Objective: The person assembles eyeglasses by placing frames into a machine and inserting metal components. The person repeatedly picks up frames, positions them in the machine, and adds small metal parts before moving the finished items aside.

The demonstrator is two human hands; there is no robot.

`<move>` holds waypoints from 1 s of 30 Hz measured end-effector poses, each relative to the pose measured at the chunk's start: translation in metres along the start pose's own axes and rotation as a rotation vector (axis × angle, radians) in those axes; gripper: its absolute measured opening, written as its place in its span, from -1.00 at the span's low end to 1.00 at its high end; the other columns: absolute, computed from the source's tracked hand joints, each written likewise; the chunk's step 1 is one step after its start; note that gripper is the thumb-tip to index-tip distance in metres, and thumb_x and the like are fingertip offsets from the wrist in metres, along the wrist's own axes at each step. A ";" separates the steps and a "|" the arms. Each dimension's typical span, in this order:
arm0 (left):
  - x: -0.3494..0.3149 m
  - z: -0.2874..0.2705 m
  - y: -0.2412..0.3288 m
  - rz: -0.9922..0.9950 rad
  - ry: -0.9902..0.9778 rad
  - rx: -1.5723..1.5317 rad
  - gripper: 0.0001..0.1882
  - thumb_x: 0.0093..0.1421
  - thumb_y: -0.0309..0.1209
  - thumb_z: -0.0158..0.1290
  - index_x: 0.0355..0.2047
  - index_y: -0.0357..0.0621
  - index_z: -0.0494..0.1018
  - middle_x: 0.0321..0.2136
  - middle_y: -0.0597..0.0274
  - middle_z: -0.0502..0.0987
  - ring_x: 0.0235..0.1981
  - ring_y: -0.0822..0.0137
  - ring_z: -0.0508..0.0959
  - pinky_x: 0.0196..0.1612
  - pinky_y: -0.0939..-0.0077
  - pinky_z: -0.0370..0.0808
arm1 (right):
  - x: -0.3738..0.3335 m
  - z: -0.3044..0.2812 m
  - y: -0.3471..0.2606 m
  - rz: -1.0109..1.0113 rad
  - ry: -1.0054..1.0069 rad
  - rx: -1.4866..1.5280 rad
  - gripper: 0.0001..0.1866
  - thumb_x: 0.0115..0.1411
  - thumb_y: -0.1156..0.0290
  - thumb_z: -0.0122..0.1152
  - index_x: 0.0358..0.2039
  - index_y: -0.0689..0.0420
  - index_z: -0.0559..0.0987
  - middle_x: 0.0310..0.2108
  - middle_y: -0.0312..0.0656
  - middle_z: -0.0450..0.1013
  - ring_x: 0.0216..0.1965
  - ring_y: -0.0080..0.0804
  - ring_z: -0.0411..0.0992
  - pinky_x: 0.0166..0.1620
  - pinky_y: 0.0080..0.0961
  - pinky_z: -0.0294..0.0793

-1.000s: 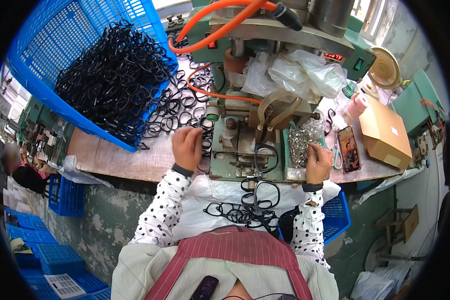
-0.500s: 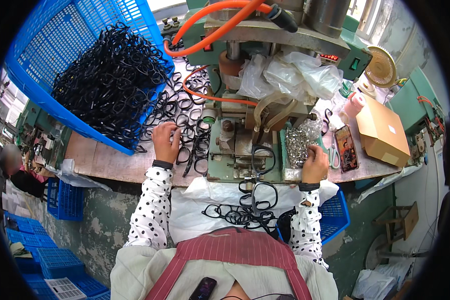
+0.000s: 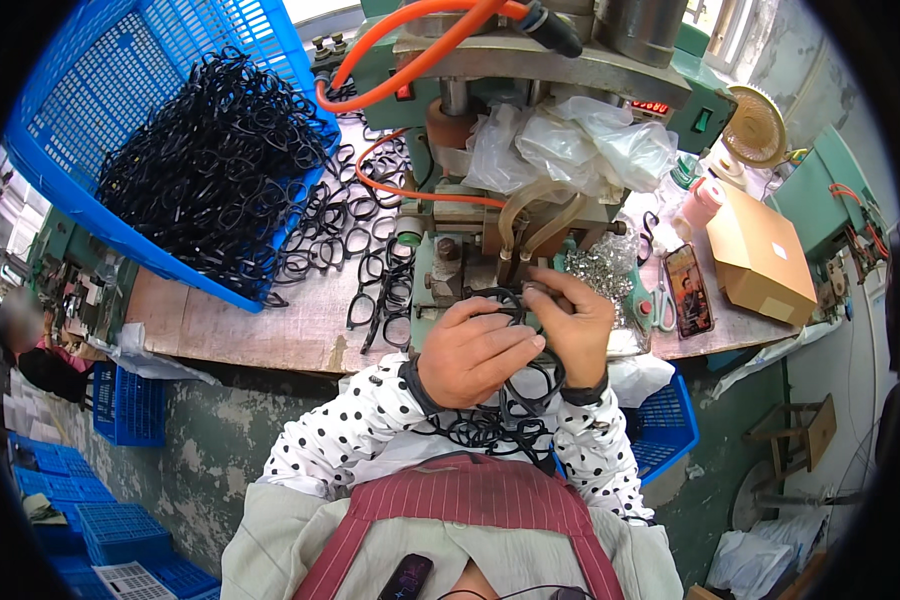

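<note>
Black spectacle frame (image 3: 516,303) sits at the machine (image 3: 470,213), left hand (image 3: 473,355) gripping it, seemingly for steadiness, right hand (image 3: 578,328) close by, fingers bent, hold unclear.

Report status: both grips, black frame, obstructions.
Left grip and right grip close together at the black frame, by the machine. Frame partly covered. Exact contact hidden by fingers.

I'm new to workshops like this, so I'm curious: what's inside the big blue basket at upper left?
The basket holds a tangled heap of black frames. The heap covers the basket's lower side, and whatever lies deeper can't be seen.
</note>
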State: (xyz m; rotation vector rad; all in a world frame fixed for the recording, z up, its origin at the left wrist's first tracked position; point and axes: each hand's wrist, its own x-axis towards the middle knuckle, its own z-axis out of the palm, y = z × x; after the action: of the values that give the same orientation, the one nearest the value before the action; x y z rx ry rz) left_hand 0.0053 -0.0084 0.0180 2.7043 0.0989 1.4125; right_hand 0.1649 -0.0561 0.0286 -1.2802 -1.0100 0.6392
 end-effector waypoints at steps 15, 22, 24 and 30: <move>0.001 -0.013 -0.005 0.155 0.049 -0.165 -0.67 0.13 -0.48 0.08 -0.07 -0.23 0.45 -0.18 0.06 0.58 -0.33 0.12 0.57 -0.16 0.20 0.50 | 0.013 0.020 0.012 0.065 0.038 0.182 -0.40 -0.06 0.63 0.36 0.01 0.28 0.31 -0.40 -0.14 0.54 -0.40 -0.56 0.48 -0.33 -0.67 0.43; -0.003 0.003 -0.017 0.171 -0.130 -0.239 -0.51 0.00 -0.50 0.12 0.01 -0.26 0.42 -0.09 0.07 0.54 -0.17 0.01 0.54 -0.05 0.11 0.49 | 0.047 -0.072 0.085 -0.328 0.487 -0.833 -0.58 -0.03 0.47 0.35 -0.10 0.08 0.50 -0.40 -0.21 0.59 -0.40 -0.41 0.53 -0.31 -0.50 0.47; -0.010 0.012 -0.019 0.167 -0.144 -0.206 -0.46 -0.06 -0.46 0.10 0.01 -0.25 0.42 -0.07 0.09 0.51 -0.12 0.02 0.51 0.00 0.13 0.47 | 0.050 -0.115 0.127 -0.004 0.355 -0.820 -0.61 0.00 0.46 0.34 -0.11 0.08 0.52 -0.41 -0.19 0.59 -0.41 -0.36 0.54 -0.33 -0.47 0.47; -0.008 0.014 -0.023 0.180 -0.146 -0.256 -0.53 -0.01 -0.52 0.11 -0.01 -0.25 0.42 -0.06 0.09 0.53 -0.21 0.02 0.53 -0.11 0.13 0.50 | 0.010 -0.127 0.097 -0.029 0.092 -1.114 -0.74 0.01 0.26 0.35 -0.29 0.07 0.60 -0.41 -0.10 0.54 -0.36 -0.09 0.52 -0.30 -0.25 0.47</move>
State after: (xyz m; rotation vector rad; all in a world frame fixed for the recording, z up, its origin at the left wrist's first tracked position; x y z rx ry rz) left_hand 0.0121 0.0134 0.0006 2.6410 -0.3210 1.1685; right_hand 0.2953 -0.0867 -0.0595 -2.2121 -1.3571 -0.0800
